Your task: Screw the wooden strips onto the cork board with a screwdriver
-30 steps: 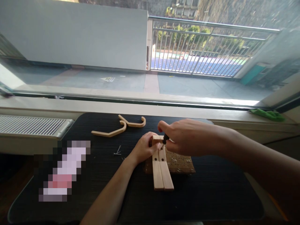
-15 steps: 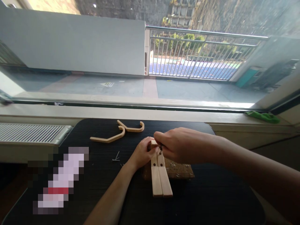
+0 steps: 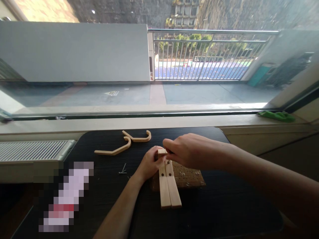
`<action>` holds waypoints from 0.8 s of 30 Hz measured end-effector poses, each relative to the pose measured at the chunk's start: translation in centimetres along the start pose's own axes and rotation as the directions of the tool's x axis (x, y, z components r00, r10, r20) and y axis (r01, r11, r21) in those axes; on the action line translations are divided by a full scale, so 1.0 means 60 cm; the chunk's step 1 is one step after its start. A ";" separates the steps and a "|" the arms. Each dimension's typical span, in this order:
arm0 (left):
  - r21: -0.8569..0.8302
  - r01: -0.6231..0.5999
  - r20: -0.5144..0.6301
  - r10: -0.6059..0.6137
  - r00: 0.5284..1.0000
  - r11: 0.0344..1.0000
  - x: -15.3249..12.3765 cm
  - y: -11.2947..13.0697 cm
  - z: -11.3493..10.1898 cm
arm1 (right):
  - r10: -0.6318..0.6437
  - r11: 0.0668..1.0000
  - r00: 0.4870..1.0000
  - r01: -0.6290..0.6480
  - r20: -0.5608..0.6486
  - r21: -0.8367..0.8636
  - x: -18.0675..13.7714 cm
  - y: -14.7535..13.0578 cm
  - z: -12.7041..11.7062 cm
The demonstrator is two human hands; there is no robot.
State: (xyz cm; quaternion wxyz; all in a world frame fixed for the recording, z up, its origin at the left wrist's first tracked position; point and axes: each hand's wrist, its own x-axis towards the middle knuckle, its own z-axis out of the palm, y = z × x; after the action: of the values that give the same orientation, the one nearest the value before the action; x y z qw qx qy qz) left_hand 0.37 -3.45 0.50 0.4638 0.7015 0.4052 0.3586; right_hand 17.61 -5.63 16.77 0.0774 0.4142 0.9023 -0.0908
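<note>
Two pale wooden strips [image 3: 164,192] lie side by side with dark round holes in them, parting slightly toward their near ends. They rest across a worn brown wooden block [image 3: 190,178]. My left hand [image 3: 151,164] grips the strips near their far end, thumb on top. Over that same end, my right hand [image 3: 183,151] is closed in a pinch beside the left thumb. What its fingers hold is hidden from this angle. A small metal pin-like part [image 3: 168,162] shows just under the right fingers.
Two bent wooden hooks, a nearer one [image 3: 113,152] and a farther one [image 3: 139,139], lie on the black table [image 3: 211,212]. Thin metal pieces [image 3: 123,170] are left of my left hand. A pixelated patch [image 3: 69,192] covers the table's left side. A green cloth [image 3: 276,116] lies on the windowsill.
The camera view has tilted and shifted slightly. My right fingers have turned a little, and a small dark piece seen under them before is now mostly hidden. My left hand keeps its grip.
</note>
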 end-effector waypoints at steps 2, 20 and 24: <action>-0.017 0.012 0.005 -0.012 1.000 1.000 -0.001 0.000 0.001 | 0.011 1.000 1.000 -0.011 -0.010 0.004 -0.002 0.001 0.003; 0.015 0.003 -0.001 -0.003 1.000 1.000 0.000 -0.003 0.000 | 0.007 1.000 0.993 -0.005 0.122 -0.024 0.012 -0.003 -0.023; 0.039 -0.015 -0.009 0.015 1.000 0.999 0.001 -0.003 -0.001 | -0.015 0.999 0.990 0.021 0.139 -0.042 0.024 -0.007 -0.029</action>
State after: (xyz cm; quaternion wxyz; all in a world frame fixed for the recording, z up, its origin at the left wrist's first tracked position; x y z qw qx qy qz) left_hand 0.30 -3.37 0.36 0.4454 0.7119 0.4089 0.3573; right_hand 16.28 -4.45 18.20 0.1481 0.3968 0.9003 -0.1005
